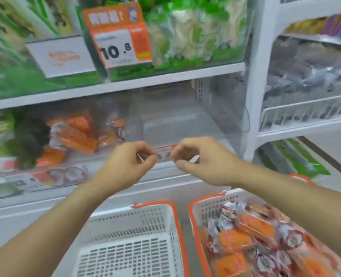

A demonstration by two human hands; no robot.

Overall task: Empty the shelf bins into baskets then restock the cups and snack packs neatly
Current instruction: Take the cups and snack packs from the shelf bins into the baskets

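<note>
Both bare forearms reach forward and converge at centre. Left hand [128,160] and right hand [197,158] sit close together, knuckles up, fingers curled, thumb and fingertips pinching the same small strip between them.

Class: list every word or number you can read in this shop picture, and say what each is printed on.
"10.8": orange price sign on the upper shelf bin.
"12": price strip on the lower shelf edge; the rest is blurred.
White sign, the orange sign's header, the pinched label and the snack packs: unreadable.

The small orange-edged label strip [165,153] is half hidden behind both hands, print too blurry to read. The right orange-rimmed white plastic basket [209,204] of snack packs gets cut off by the frame's bottom edge.
</note>
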